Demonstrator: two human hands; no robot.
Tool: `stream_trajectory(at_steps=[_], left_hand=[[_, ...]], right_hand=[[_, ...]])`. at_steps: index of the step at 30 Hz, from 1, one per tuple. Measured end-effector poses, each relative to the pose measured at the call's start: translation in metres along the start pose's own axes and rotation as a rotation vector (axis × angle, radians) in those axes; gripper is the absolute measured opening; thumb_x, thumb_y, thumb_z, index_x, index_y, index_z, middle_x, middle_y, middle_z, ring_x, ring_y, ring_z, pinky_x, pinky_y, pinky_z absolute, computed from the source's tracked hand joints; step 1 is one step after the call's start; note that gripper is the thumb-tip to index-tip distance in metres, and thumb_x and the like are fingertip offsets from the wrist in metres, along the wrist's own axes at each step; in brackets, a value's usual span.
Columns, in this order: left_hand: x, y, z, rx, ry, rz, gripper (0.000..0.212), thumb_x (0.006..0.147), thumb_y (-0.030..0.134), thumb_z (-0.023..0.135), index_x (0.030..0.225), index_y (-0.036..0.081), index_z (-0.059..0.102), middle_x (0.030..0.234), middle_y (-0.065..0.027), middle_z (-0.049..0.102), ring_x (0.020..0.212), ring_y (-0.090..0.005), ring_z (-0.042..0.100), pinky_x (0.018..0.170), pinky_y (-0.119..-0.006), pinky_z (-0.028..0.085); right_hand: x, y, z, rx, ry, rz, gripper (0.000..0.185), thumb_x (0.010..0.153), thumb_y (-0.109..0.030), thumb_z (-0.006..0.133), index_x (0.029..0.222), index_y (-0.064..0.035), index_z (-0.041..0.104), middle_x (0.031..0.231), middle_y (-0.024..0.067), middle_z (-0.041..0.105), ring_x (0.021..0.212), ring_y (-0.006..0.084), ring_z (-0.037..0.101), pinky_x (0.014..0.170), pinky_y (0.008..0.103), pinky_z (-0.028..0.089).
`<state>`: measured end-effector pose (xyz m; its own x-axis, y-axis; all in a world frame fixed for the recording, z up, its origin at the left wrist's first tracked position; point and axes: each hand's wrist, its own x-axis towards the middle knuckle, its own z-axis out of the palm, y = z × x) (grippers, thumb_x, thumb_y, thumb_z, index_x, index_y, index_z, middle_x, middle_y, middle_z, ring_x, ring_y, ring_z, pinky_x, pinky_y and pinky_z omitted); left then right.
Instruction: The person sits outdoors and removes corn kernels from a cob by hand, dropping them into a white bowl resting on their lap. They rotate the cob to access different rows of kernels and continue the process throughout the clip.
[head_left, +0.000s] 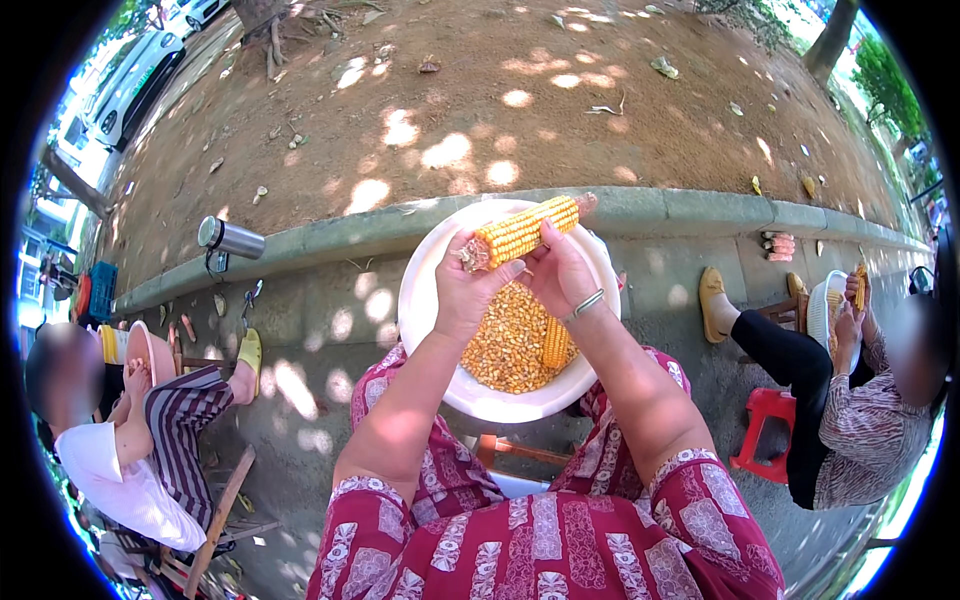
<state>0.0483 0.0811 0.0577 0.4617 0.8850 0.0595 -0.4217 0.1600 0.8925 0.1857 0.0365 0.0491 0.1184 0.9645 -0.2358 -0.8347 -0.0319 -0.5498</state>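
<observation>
Both my hands grip one ear of dried yellow corn (529, 231) above a round white basin (424, 300). My left hand (466, 289) wraps the stalk end, its thumb against the lower side of the ear. Around the middle of the cob, the fingers of my right hand (562, 274) press on the kernels; a bangle circles that wrist. Rows of kernels look nearly full along the visible side. Loose corn kernels (502, 345) cover the basin's bottom, and a second piece of corn cob (555, 343) lies on them at the right. The basin rests at my lap.
A stone kerb (337, 232) runs beyond the basin, with a steel flask (232, 238) on it at left. Seated people flank me; the right one holds a cob over a white basket (821, 300). A red plastic stool (765, 431) stands at right. Bare cobs (778, 246) lie near the kerb.
</observation>
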Motion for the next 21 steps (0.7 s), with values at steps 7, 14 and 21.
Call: stream_trajectory(at_steps=[7, 14, 21], left_hand=[[-0.015, 0.008, 0.005, 0.415, -0.080, -0.031, 0.059, 0.077, 0.006, 0.074, 0.129, 0.002, 0.047, 0.096, -0.0038, 0.060, 0.074, -0.0071, 0.059, 0.057, -0.019, 0.051], [-0.029, 0.018, 0.028, 0.169, -0.030, -0.178, 0.053, 0.080, 0.004, 0.070, 0.126, -0.001, 0.044, 0.087, -0.0066, 0.057, 0.066, -0.0099, 0.058, 0.049, -0.021, 0.050], [-0.028, -0.012, 0.022, 0.020, 0.086, -0.054, 0.026, 0.082, 0.005, 0.068, 0.096, 0.004, 0.046, 0.089, -0.0096, 0.058, 0.070, -0.0138, 0.061, 0.052, -0.026, 0.056]], right_hand=[[0.005, -0.005, 0.005, 0.137, 0.041, -0.104, 0.034, 0.095, -0.033, 0.048, 0.116, -0.0068, 0.047, 0.105, 0.0113, 0.062, 0.095, 0.0221, 0.061, 0.085, 0.0394, 0.050], [0.009, -0.005, -0.003, 0.222, -0.007, -0.065, 0.040, 0.094, -0.035, 0.049, 0.118, -0.0036, 0.045, 0.101, 0.0183, 0.062, 0.088, 0.0270, 0.063, 0.080, 0.0409, 0.053], [0.011, -0.004, 0.004, 0.153, 0.094, -0.084, 0.046, 0.089, -0.039, 0.057, 0.124, -0.0129, 0.040, 0.091, 0.0147, 0.061, 0.081, 0.0269, 0.063, 0.073, 0.0454, 0.055]])
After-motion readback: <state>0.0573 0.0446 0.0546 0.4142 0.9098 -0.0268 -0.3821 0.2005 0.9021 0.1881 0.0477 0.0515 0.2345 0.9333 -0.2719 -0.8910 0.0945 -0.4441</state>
